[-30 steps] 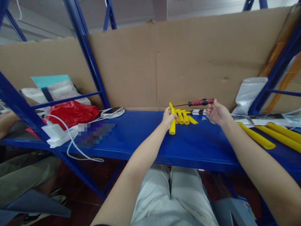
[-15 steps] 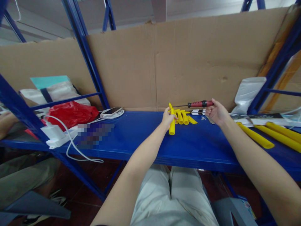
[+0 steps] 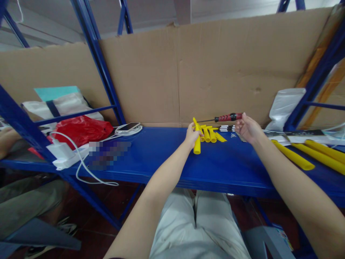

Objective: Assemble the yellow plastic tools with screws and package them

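My left hand (image 3: 192, 136) is wrapped round a yellow plastic tube (image 3: 197, 145) with a narrower top, held roughly upright above the blue shelf. In my right hand (image 3: 248, 128) is the end of a screwdriver (image 3: 228, 117) with a red and black handle. The screwdriver lies level, and its thin shaft points left to the upper part of the tube; whether the tip sits in a screw is too small to tell. Behind the held tube lie several similar yellow pieces (image 3: 212, 136). Small silvery screws (image 3: 233, 135) are near my right hand, beside black-and-white sticks (image 3: 226, 128).
Long yellow tubes (image 3: 293, 155) lie on the blue shelf (image 3: 161, 158) at the right, near a white plastic bag (image 3: 286, 106). Leftward are a phone (image 3: 129, 126), a red bag (image 3: 83, 131) and a power strip (image 3: 64, 162). Cardboard (image 3: 215, 72) stands behind. Another person's arm (image 3: 9, 140) shows far left.
Almost nothing differs. The screwdriver's handle and my right fingers have shifted very slightly, while my left hand keeps the tube in the same place.
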The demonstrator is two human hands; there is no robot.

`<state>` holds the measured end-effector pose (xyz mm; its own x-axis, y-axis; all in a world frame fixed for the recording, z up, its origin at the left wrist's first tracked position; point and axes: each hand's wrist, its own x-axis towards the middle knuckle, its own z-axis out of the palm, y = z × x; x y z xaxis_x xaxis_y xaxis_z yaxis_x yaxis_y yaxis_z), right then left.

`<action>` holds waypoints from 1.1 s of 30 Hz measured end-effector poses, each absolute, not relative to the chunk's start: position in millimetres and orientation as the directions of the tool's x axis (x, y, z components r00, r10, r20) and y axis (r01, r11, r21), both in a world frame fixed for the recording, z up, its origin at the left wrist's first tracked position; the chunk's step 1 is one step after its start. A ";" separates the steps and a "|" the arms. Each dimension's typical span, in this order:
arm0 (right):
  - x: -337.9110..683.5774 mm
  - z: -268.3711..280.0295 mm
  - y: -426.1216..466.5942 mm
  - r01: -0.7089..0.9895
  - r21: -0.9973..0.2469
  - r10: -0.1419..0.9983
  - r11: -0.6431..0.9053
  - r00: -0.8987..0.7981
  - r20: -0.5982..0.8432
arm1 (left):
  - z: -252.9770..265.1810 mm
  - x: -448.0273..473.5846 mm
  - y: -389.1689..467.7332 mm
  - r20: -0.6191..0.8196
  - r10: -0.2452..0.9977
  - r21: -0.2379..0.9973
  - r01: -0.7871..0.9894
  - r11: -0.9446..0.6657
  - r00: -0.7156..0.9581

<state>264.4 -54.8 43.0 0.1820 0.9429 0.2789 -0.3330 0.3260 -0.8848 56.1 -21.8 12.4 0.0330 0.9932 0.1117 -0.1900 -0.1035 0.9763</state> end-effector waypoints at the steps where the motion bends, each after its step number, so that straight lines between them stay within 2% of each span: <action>1: 264.8 42.8 -54.3 -0.332 -0.885 0.942 0.326 0.191 0.276 | 12.2 56.2 -21.9 0.112 0.993 0.976 -0.192 -0.104 0.034; 8: 263.8 44.3 -53.1 -0.357 -0.891 0.950 0.280 0.238 0.203 | 11.8 56.8 -23.1 0.128 0.990 0.975 -0.190 -0.116 0.052; 16: 261.7 46.6 -58.4 -0.336 -0.889 0.948 0.311 0.175 0.266 | 11.7 57.4 -22.7 0.126 0.991 0.977 -0.182 -0.115 0.050; 33: 265.9 46.0 -53.8 -0.316 -0.886 0.930 0.338 0.258 0.262 | 12.1 56.5 -22.7 0.128 0.989 0.979 -0.169 -0.116 0.067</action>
